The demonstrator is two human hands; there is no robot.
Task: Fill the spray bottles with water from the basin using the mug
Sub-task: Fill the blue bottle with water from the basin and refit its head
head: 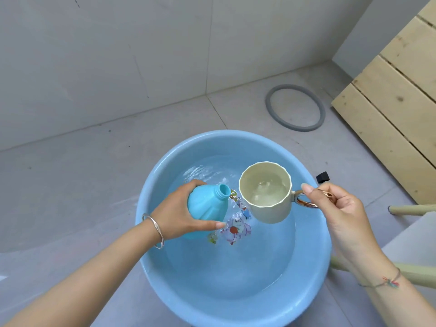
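Observation:
A light blue basin [151, 232] with water and a flower print on its bottom sits on the grey floor. My left hand [179, 213] grips a turquoise spray bottle [207, 206] over the water; the bottle has no cap and its open neck tilts toward the mug. My right hand [335, 208] pinches the gold handle of a cream mug [266, 194], held just right of the bottle's neck, above the basin. The mug holds some water and stands nearly level.
A grey rubber ring [295, 108] lies on the floor behind the basin. Pale wooden boards [396, 102] lean at the right. A small black object [322, 177] sits past the basin's right rim. Furniture legs [410, 208] show at the right edge.

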